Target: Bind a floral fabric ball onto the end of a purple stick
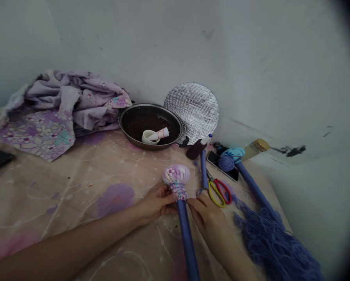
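A blue rod (187, 238) lies on the floral cloth-covered table, its far end capped by a ball wrapped in floral fabric (176, 174). My left hand (156, 203) pinches the gathered fabric neck just below the ball from the left. From the right, my right hand (205, 214) closes its fingers on the same neck and the rod. Both hands are closed on this wrapped rod.
Scissors (218, 191) with red and yellow handles lie right of my hands, beside a second blue rod (203, 169). A third rod (255, 189) with a teal cap, purple yarn (276, 240), a phone (221, 164), a dark pan (150, 125), a silver disc (194, 111) and piled floral fabric (60, 111) surround them.
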A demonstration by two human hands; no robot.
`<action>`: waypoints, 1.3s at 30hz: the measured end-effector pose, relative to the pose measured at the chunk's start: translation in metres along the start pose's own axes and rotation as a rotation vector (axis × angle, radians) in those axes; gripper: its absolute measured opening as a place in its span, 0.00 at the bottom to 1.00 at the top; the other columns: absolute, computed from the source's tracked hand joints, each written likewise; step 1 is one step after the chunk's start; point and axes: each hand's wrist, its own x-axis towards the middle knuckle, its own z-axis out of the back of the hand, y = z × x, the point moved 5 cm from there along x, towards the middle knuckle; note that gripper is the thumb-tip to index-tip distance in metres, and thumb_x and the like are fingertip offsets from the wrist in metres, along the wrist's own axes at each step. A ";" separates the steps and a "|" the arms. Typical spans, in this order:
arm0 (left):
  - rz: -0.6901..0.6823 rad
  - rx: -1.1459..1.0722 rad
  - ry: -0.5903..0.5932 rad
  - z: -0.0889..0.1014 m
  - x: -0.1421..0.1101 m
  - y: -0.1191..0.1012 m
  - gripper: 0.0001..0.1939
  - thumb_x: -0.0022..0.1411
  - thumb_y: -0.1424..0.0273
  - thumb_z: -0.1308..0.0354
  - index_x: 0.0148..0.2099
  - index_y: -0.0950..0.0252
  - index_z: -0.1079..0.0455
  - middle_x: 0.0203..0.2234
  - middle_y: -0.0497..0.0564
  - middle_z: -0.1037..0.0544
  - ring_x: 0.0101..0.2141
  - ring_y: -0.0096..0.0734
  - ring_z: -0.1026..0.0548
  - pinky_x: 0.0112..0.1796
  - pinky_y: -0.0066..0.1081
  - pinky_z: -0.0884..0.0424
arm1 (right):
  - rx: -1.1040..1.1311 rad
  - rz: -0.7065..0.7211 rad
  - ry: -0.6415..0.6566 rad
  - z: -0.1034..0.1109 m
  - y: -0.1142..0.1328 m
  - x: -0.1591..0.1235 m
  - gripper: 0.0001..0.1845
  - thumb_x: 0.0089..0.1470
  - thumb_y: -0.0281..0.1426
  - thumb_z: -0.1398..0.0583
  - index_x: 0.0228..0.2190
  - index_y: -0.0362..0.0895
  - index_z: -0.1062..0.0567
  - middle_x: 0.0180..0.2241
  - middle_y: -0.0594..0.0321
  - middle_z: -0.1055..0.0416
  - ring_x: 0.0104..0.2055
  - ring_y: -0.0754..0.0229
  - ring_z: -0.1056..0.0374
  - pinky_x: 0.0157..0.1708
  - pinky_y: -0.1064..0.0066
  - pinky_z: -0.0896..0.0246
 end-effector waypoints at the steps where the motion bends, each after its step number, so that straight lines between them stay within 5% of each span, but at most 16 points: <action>1: -0.001 0.000 -0.007 0.000 0.000 0.000 0.20 0.53 0.69 0.36 0.47 0.63 0.35 0.42 0.53 0.29 0.36 0.31 0.26 0.36 0.35 0.28 | 0.000 0.000 0.002 0.000 0.000 0.000 0.10 0.56 0.23 0.47 0.36 0.45 0.27 0.30 0.60 0.33 0.31 0.56 0.33 0.30 0.67 0.37; 11: 0.011 0.006 -0.027 0.000 -0.002 -0.002 0.19 0.52 0.68 0.35 0.46 0.64 0.34 0.41 0.53 0.28 0.38 0.33 0.26 0.39 0.35 0.28 | 0.212 -0.015 -0.151 -0.008 -0.005 0.006 0.13 0.57 0.20 0.50 0.31 0.44 0.28 0.28 0.60 0.33 0.30 0.58 0.33 0.30 0.70 0.39; 29: 0.048 0.045 -0.027 -0.001 -0.005 -0.002 0.20 0.53 0.72 0.37 0.49 0.65 0.34 0.45 0.55 0.27 0.43 0.35 0.26 0.41 0.33 0.28 | 0.292 -0.028 -0.235 -0.020 -0.008 0.001 0.12 0.58 0.21 0.51 0.33 0.44 0.30 0.30 0.59 0.32 0.33 0.57 0.33 0.31 0.69 0.37; 39: 0.043 0.064 -0.011 -0.005 -0.006 -0.004 0.20 0.55 0.72 0.38 0.50 0.66 0.35 0.48 0.58 0.28 0.46 0.39 0.27 0.43 0.36 0.29 | 0.446 -0.203 -0.246 -0.029 -0.022 -0.001 0.07 0.55 0.22 0.48 0.34 0.45 0.33 0.30 0.62 0.30 0.32 0.59 0.32 0.33 0.70 0.37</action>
